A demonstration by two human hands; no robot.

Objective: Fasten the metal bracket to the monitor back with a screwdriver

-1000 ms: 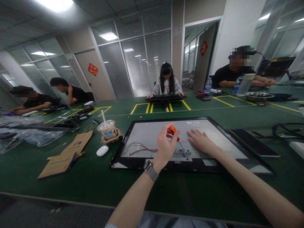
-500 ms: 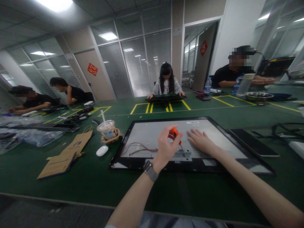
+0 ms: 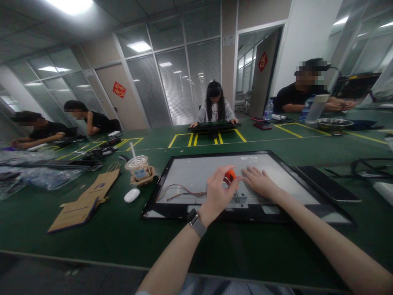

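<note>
while left hand (image 3: pixel 217 196) grips orange screwdriver (image 3: pixel 229 176) upright, tip on metal bracket (image 3: pixel 241 200) at near edge of panel (image 3: pixel 190 168), right hand (image 3: pixel 259 182) lies flat, open, on panel beside it. seems screw-driving step; next calls for tip seated square, panel pinned. screw hidden; tip hard to make out.

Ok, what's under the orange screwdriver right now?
A small grey bracket on the display panel, near its front edge. The left hand holds the screwdriver; its tip covers whatever it touches there.
</note>
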